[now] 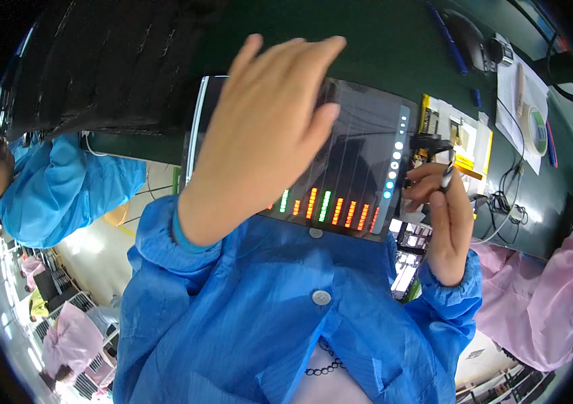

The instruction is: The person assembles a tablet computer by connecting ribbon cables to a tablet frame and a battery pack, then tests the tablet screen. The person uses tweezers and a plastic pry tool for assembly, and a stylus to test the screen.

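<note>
A flat tablet [360,114] lies at the table's near edge, its dark screen lit with red and green bars and a column of round icons. Spread above its left half is my left hand [269,121], with fingers and thumb apart and nothing in them. It hides much of the screen. By the tablet's right edge, my right hand [444,209] is closed in a pinch around a thin black-and-white pen-like tool [447,176]. A small black part [431,143] sits just beyond those fingers, against the tablet's edge.
Right of the tablet lies a yellow-edged electronic part [475,141]. Beyond are a tangled cable [502,202], a tape roll [535,131] on white paper, a blue pen [448,37] and a black mouse-like object [465,37]. Black material [98,60] covers the left. People in blue and pink sit on either side.
</note>
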The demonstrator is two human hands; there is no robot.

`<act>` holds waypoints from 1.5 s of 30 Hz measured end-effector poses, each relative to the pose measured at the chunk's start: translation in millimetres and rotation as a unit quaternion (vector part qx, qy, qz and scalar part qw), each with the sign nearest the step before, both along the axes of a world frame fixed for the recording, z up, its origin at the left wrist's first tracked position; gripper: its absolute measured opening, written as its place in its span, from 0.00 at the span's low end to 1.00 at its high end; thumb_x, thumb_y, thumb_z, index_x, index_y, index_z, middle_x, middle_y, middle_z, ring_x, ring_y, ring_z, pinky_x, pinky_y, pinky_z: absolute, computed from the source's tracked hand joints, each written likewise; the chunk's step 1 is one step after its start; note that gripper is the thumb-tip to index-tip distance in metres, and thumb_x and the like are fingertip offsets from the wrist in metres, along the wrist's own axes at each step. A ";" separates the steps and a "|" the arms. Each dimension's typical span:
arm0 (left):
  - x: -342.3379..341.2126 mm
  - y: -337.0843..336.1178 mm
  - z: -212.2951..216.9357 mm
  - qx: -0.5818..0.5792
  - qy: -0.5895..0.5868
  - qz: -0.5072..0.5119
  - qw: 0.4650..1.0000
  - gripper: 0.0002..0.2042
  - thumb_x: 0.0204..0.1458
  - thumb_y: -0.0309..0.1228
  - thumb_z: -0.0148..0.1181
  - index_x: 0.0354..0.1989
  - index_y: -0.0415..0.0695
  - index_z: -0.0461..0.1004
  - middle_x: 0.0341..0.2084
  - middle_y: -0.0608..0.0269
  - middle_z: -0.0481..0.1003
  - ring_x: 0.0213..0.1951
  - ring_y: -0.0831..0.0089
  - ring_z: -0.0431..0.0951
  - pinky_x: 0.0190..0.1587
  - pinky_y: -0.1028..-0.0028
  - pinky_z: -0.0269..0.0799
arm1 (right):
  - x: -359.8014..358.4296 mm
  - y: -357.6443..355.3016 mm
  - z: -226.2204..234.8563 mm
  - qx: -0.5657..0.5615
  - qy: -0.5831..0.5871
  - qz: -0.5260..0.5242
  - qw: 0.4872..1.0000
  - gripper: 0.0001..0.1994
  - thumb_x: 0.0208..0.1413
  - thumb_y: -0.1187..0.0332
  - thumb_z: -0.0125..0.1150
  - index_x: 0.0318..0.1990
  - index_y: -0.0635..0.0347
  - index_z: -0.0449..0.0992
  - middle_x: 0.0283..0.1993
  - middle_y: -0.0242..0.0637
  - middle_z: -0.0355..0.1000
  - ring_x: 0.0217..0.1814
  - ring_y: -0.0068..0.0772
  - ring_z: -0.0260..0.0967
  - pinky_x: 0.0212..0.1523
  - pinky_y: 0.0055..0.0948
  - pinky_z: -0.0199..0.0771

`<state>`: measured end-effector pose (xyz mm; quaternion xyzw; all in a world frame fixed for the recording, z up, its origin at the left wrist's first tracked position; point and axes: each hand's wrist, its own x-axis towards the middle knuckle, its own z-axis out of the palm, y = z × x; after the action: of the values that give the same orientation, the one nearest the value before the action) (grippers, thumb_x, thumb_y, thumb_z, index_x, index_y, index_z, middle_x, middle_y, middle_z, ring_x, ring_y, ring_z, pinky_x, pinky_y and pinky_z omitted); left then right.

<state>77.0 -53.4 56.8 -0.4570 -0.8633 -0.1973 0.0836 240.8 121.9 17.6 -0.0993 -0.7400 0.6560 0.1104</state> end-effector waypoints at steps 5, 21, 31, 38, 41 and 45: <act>13.5 -67.0 -7.0 0.028 -0.029 0.056 0.998 0.27 0.44 0.30 0.58 0.57 0.44 0.63 0.54 0.53 0.66 0.59 0.56 0.63 0.65 0.52 0.42 | -8.5 4.1 -3.9 0.165 -0.004 -0.031 0.986 0.11 0.61 0.80 0.35 0.45 0.70 0.66 0.42 0.43 0.71 0.37 0.29 0.71 0.39 0.25 0.70; 39.5 -84.8 -18.8 -0.039 -0.104 0.067 0.992 0.35 0.36 0.31 0.62 0.59 0.45 0.62 0.59 0.52 0.58 0.63 0.52 0.54 0.65 0.48 0.37 | 26.1 4.4 -6.6 0.045 -0.053 -0.109 0.992 0.09 0.60 0.72 0.45 0.46 0.67 0.64 0.40 0.34 0.66 0.34 0.19 0.57 0.35 0.19 0.58; 33.9 -1.2 1.8 -0.035 -0.070 -0.046 0.996 0.33 0.45 0.36 0.58 0.61 0.38 0.57 0.59 0.46 0.59 0.61 0.51 0.57 0.65 0.54 0.42 | 7.2 12.1 4.9 0.482 -0.036 -0.026 0.875 0.06 0.47 0.73 0.61 0.30 0.61 0.71 0.25 0.38 0.67 0.24 0.40 0.68 0.23 0.33 0.66; 8.4 -25.9 3.7 -0.005 -0.006 0.111 0.994 0.26 0.51 0.37 0.55 0.59 0.42 0.61 0.57 0.52 0.63 0.59 0.57 0.62 0.61 0.61 0.55 | 5.5 25.0 -3.5 0.507 -0.026 0.005 0.861 0.06 0.47 0.69 0.61 0.27 0.57 0.68 0.22 0.34 0.65 0.24 0.35 0.69 0.22 0.33 0.67; 5.9 -84.1 -9.1 0.046 -0.038 0.247 0.967 0.21 0.56 0.36 0.50 0.57 0.42 0.64 0.55 0.52 0.66 0.55 0.59 0.67 0.55 0.65 0.62 | 4.8 27.3 -8.5 0.493 0.002 0.038 0.869 0.08 0.46 0.68 0.61 0.27 0.56 0.67 0.21 0.33 0.64 0.24 0.33 0.69 0.22 0.32 0.67; 18.4 -123.8 -29.6 0.033 -0.075 0.299 0.951 0.21 0.58 0.36 0.46 0.58 0.42 0.63 0.53 0.51 0.67 0.54 0.60 0.68 0.55 0.67 0.62 | -3.0 34.1 -5.8 0.510 0.022 0.070 0.857 0.06 0.42 0.69 0.57 0.27 0.55 0.67 0.23 0.32 0.64 0.24 0.31 0.69 0.22 0.30 0.68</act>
<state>95.4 -177.2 27.3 -0.1585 -0.9573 -0.2252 0.0883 237.7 155.9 11.8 0.0370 -0.9732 0.1950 0.1158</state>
